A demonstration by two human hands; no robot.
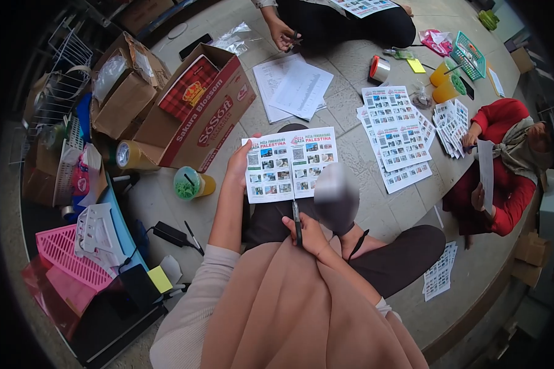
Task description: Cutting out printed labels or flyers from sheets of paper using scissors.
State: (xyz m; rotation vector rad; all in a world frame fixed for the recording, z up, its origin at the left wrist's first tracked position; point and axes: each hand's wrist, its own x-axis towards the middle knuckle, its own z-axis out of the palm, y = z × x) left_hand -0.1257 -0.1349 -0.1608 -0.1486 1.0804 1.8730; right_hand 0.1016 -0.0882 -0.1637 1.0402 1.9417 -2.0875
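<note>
A printed paper sheet point(281, 168) with small photos and writing in two columns is held up over my lap. My left hand point(241, 159) grips its left edge, thumb on the front and fingers mostly hidden behind. Below the sheet, my right hand point(310, 233) is closed around the handles of a pair of scissors point(297, 219). The blades point away from me and meet the lower edge of the sheet between the two columns. A short slit seems to run up from there. A blurred patch covers the area just right of the sheet.
Stacked printed sheets point(397, 133) lie at right, near a co-worker in red point(508, 184) who holds paper. Another person's hand point(284, 34) holds scissors ahead. A SoSoft carton point(207, 110) and a lidded drink cup point(191, 183) stand left, beside a pink plastic basket point(71, 256).
</note>
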